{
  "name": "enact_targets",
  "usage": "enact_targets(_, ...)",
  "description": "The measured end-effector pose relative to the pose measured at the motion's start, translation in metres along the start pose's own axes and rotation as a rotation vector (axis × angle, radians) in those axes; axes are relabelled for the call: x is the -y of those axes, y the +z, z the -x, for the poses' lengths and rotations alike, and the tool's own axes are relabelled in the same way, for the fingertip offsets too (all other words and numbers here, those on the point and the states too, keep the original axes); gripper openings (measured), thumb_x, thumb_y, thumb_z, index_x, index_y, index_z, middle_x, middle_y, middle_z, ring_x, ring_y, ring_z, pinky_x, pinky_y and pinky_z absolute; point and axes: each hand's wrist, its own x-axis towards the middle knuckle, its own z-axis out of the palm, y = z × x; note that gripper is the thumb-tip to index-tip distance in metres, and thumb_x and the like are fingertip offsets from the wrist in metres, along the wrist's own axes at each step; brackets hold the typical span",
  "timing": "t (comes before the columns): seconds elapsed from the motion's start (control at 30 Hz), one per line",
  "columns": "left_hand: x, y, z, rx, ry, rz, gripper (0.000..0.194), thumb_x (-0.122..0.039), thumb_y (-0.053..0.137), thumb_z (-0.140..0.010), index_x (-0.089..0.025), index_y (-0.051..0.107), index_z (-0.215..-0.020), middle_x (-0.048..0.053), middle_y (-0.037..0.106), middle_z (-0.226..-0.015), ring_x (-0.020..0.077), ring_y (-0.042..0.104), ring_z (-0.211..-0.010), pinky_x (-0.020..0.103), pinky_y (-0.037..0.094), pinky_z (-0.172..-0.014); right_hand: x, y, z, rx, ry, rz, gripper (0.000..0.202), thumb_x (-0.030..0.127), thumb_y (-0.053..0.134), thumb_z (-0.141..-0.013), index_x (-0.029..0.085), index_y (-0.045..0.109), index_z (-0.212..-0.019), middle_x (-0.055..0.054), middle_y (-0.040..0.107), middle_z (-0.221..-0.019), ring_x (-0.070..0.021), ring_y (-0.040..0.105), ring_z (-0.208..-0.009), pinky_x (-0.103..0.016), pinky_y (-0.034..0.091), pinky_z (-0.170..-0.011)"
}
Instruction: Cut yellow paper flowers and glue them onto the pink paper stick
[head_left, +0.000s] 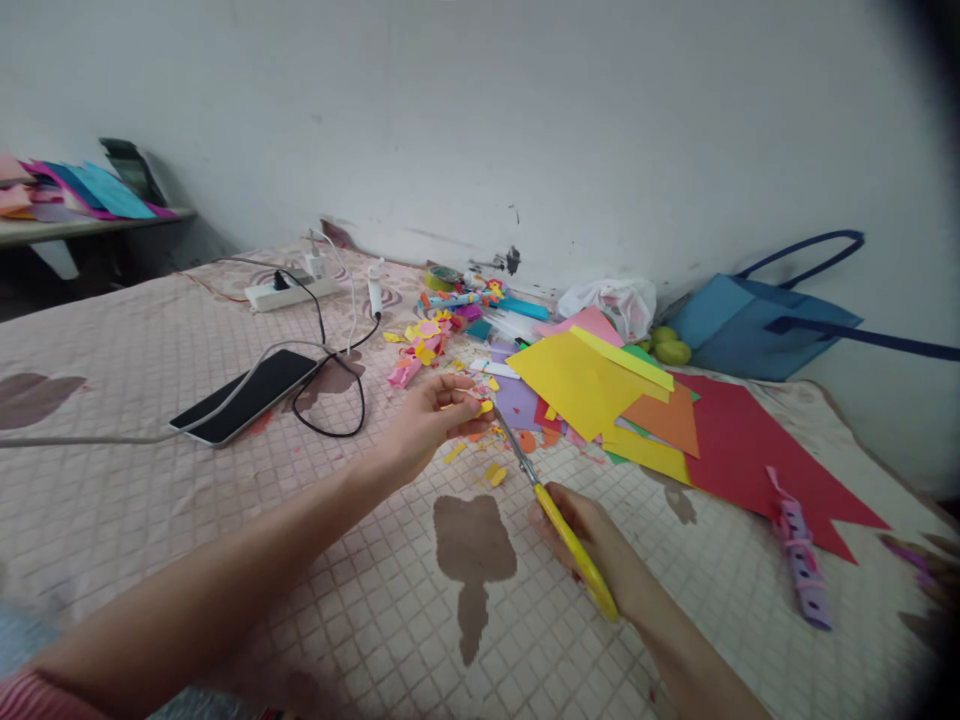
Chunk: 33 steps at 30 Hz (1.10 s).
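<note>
Head view, centre: small yellow paper piece (486, 407) above the pale quilted cover (390, 570).
Left hand: the person's left hand (442, 410) pinches that piece between thumb and fingers.
Right hand: the person's right hand (604, 535) is closed around yellow-handled metal scissors (572, 548), tips beside the piece.
Nearby: small yellow paper scraps (495, 474) on the cover.
Right side: yellow paper sheets (574, 385) overlapping a large red paper sheet (750, 450).
Left side: black-screened phone (251, 393) under a pale cable (225, 396).
</note>
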Motion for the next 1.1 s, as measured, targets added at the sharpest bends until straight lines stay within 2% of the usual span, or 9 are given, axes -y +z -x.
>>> enact_targets(0.27,-0.003,0.001,0.000,-0.022,-0.008,0.003,0.030,-0.016,0.072,-0.071,-0.013,0.054,-0.095,0.002,0.066,-0.076,0.0164,0.069,-0.072,0.029,0.056,-0.070,-0.005,-0.003,-0.002,0.007,-0.038,0.009,0.024,0.040,0.050,-0.080,0.020,0.044,-0.067,0.006,0.038,-0.054,-0.0069,0.031,-0.044,-0.019,0.026,-0.038)
enact_targets(0.5,-0.003,0.000,0.000,-0.021,-0.006,0.007,0.031,-0.016,0.072,-0.071,-0.013,0.054,-0.096,0.003,0.067,-0.077,0.0172,0.069,-0.073,0.031,0.056,-0.072,0.001,-0.001,-0.001,0.019,-0.053,-0.006,0.029,0.043,0.053,-0.079,0.021,0.039,-0.066,0.007,0.032,-0.051,-0.0069,0.029,-0.043,-0.019,0.025,-0.038)
enact_targets(0.67,-0.003,0.000,0.000,-0.010,-0.007,0.010,0.031,-0.014,0.072,-0.070,-0.013,0.054,-0.095,0.003,0.067,-0.078,0.0169,0.069,-0.073,0.030,0.056,-0.071,0.006,-0.002,0.002,-0.003,-0.062,0.031,0.028,0.042,0.051,-0.080,0.022,0.038,-0.066,0.008,0.032,-0.050,-0.0068,0.029,-0.042,-0.020,0.024,-0.038)
enact_targets(0.97,-0.003,0.002,0.000,-0.009,-0.018,0.005,0.030,-0.015,0.073,-0.069,-0.013,0.056,-0.093,0.002,0.065,-0.079,0.0160,0.068,-0.072,0.029,0.056,-0.070,0.011,-0.005,0.002,0.053,-0.059,-0.011,0.036,0.051,0.049,-0.079,0.022,0.035,-0.063,0.007,0.033,-0.049,-0.0072,0.029,-0.043,-0.020,0.024,-0.039)
enact_targets(1.1,-0.003,0.001,0.000,0.007,-0.011,-0.009,0.029,-0.016,0.074,-0.069,-0.013,0.057,-0.093,0.002,0.065,-0.079,0.0156,0.068,-0.073,0.030,0.056,-0.071,0.012,-0.005,0.003,0.053,-0.032,-0.027,0.035,0.049,0.053,-0.077,0.022,0.036,-0.064,0.007,0.032,-0.050,-0.0068,0.028,-0.043,-0.019,0.024,-0.038)
